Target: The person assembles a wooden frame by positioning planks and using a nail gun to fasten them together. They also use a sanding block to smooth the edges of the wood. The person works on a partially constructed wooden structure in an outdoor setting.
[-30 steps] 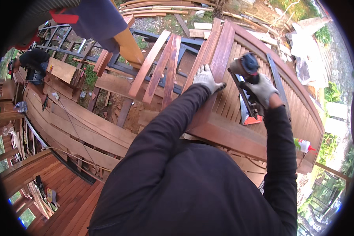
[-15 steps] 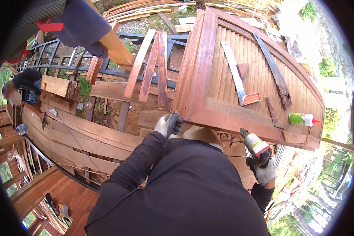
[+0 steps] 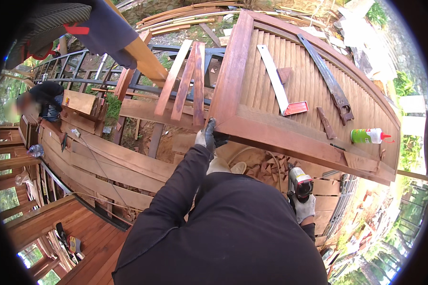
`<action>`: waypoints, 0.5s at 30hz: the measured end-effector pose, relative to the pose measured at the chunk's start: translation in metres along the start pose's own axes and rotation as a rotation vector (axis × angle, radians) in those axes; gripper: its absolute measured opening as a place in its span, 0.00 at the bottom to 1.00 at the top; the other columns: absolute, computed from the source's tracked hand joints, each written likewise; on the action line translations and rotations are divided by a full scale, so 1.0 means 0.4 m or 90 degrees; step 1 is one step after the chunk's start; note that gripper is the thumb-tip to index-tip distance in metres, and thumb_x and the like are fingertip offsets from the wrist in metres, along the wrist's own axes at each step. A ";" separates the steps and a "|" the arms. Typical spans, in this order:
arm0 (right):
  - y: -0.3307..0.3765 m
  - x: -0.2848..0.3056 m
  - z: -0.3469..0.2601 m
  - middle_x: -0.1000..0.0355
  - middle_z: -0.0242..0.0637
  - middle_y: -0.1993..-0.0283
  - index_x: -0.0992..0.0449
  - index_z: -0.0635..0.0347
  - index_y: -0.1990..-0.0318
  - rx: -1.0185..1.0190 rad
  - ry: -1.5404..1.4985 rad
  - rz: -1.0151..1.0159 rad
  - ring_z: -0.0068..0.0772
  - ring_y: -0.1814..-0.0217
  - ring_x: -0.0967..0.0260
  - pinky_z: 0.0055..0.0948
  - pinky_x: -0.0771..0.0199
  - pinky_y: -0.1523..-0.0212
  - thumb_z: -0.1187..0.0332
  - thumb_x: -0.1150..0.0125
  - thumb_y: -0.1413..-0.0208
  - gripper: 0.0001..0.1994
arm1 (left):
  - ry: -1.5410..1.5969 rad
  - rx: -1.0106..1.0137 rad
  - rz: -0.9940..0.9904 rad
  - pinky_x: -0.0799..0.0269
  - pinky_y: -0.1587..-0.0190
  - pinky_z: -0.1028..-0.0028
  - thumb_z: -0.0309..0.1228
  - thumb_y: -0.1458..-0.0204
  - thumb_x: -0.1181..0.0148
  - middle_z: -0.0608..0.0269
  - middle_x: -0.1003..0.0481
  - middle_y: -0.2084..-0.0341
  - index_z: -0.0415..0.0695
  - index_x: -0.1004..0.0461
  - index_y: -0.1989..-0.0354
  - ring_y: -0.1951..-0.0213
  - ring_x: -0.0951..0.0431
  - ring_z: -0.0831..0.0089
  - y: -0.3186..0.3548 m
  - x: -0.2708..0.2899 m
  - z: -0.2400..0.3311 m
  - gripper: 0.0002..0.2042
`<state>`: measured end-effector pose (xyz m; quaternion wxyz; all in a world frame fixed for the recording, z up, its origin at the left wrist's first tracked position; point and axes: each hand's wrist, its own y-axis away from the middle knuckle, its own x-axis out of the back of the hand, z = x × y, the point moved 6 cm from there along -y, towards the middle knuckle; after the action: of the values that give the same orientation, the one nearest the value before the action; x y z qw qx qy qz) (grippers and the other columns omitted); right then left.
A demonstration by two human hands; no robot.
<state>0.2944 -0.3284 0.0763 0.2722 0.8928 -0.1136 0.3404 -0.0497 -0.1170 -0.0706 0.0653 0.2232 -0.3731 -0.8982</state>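
A large louvered wooden panel (image 3: 226,92) with a dark reddish frame lies ahead of me. My gloved left hand (image 3: 209,136) grips its near left corner, the fingers curled against the frame. In my gloved right hand (image 3: 305,209) is a nail gun (image 3: 300,179) with a pale body and a red band. It is held below the panel's near edge, its nose pointing away from me. Resting on the panel are a metal try square (image 3: 273,78) with a red-orange handle, a hand saw (image 3: 325,76), a green-and-white glue bottle (image 3: 366,136) and small wood offcuts (image 3: 326,122).
Several wooden strips (image 3: 175,78) lie left of the panel across a dark metal frame (image 3: 159,48). Wood scraps (image 3: 267,172) litter the ground below. At far left a person (image 3: 47,97) bends over boards. A wooden post (image 3: 152,64) stands at upper left, near another person's dark clothing.
My left hand has gone from just in front of the panel's corner to gripping it. The nail gun has come away from the panel's near edge, and more ground scraps show beneath.
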 end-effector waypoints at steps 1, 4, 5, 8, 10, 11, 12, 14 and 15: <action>0.004 0.000 0.033 0.20 0.43 0.72 0.20 0.66 0.64 0.005 0.029 -0.010 0.38 0.71 0.20 0.37 0.24 0.67 0.65 0.27 0.48 0.12 | 0.002 -0.002 0.015 0.15 0.65 0.65 0.56 0.42 0.40 0.50 0.21 0.60 0.37 0.31 0.44 0.65 0.16 0.63 0.004 -0.003 0.002 0.32; -0.009 -0.008 0.115 0.19 0.49 0.66 0.21 0.65 0.59 0.030 0.081 -0.031 0.48 0.62 0.19 0.41 0.23 0.61 0.63 0.27 0.50 0.16 | -0.029 -0.010 0.027 0.15 0.68 0.67 0.55 0.42 0.38 0.49 0.21 0.62 0.38 0.30 0.45 0.69 0.15 0.64 -0.006 0.008 -0.003 0.31; -0.011 -0.010 0.130 0.19 0.50 0.64 0.21 0.65 0.57 0.035 0.079 -0.033 0.50 0.59 0.19 0.42 0.23 0.59 0.63 0.26 0.50 0.18 | -0.028 -0.012 0.040 0.15 0.69 0.67 0.55 0.42 0.38 0.50 0.21 0.63 0.39 0.30 0.45 0.70 0.16 0.64 -0.011 0.010 -0.008 0.30; -0.005 -0.020 0.155 0.20 0.51 0.61 0.23 0.65 0.53 0.051 0.077 -0.031 0.51 0.56 0.19 0.42 0.22 0.56 0.60 0.25 0.52 0.22 | -0.028 -0.016 0.066 0.16 0.71 0.68 0.55 0.42 0.37 0.50 0.20 0.65 0.39 0.30 0.46 0.72 0.16 0.64 -0.022 0.012 -0.014 0.30; -0.003 -0.024 0.150 0.20 0.52 0.60 0.23 0.65 0.52 0.061 0.075 -0.027 0.51 0.55 0.19 0.41 0.22 0.55 0.60 0.25 0.53 0.24 | -0.032 -0.018 0.062 0.17 0.72 0.69 0.55 0.43 0.37 0.51 0.21 0.66 0.39 0.31 0.46 0.72 0.16 0.64 -0.023 0.012 -0.012 0.30; -0.002 -0.026 0.149 0.20 0.52 0.60 0.23 0.65 0.51 0.067 0.071 -0.025 0.51 0.55 0.19 0.41 0.22 0.55 0.60 0.25 0.53 0.24 | -0.029 -0.019 0.063 0.17 0.72 0.69 0.55 0.43 0.37 0.51 0.21 0.65 0.39 0.31 0.46 0.73 0.16 0.64 -0.025 0.013 -0.014 0.30; -0.001 -0.028 0.147 0.20 0.52 0.60 0.23 0.65 0.51 0.072 0.067 -0.023 0.51 0.55 0.19 0.41 0.22 0.54 0.60 0.24 0.53 0.25 | -0.027 -0.021 0.063 0.17 0.72 0.68 0.55 0.43 0.37 0.51 0.21 0.65 0.40 0.31 0.45 0.73 0.16 0.64 -0.028 0.014 -0.016 0.30; -0.004 -0.033 0.142 0.19 0.51 0.60 0.23 0.65 0.51 0.084 0.060 -0.028 0.51 0.55 0.19 0.41 0.22 0.54 0.61 0.24 0.54 0.24 | -0.016 -0.017 0.070 0.16 0.72 0.66 0.55 0.42 0.38 0.51 0.20 0.65 0.40 0.32 0.44 0.73 0.16 0.63 -0.027 0.012 -0.017 0.31; -0.005 -0.036 0.140 0.19 0.51 0.60 0.23 0.65 0.51 0.089 0.058 -0.031 0.50 0.55 0.19 0.41 0.21 0.54 0.62 0.24 0.54 0.24 | -0.008 -0.011 0.076 0.16 0.73 0.66 0.55 0.42 0.38 0.50 0.20 0.65 0.40 0.31 0.44 0.74 0.16 0.62 -0.023 0.008 -0.016 0.31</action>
<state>0.3152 -0.3579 0.0312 0.2219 0.8958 -0.0555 0.3810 -0.0493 -0.1155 -0.0823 0.1184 0.1946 -0.3787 -0.8971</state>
